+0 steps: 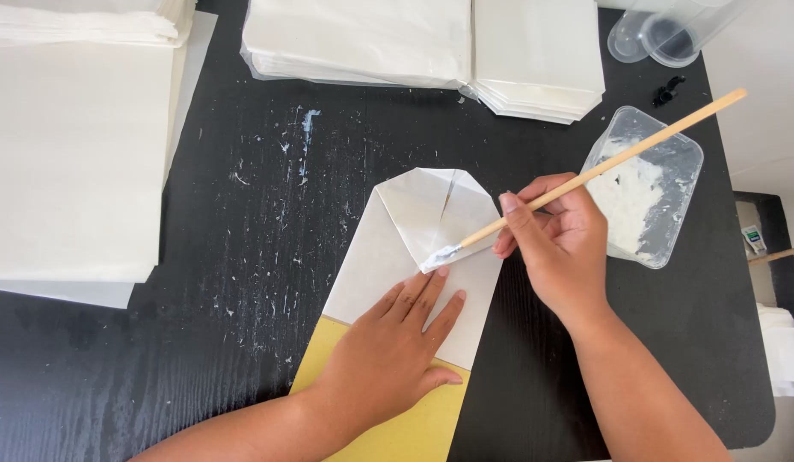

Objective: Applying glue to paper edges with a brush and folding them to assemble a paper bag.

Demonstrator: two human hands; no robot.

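White paper bag (397, 257) lies mid-tabletop, its bottom flaps already folded, pinned flat by the open left hand (395, 346), while the right hand (558, 239) grips a paste-tipped wooden stick (585, 175); gluing looks unfinished.

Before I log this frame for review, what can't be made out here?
Head view only:
- Paper bag: its lower part is hidden under the left hand and cut off by the bottom edge.
- Stick: its middle is hidden in the right hand.
- Clear cups: cut off by the top edge.
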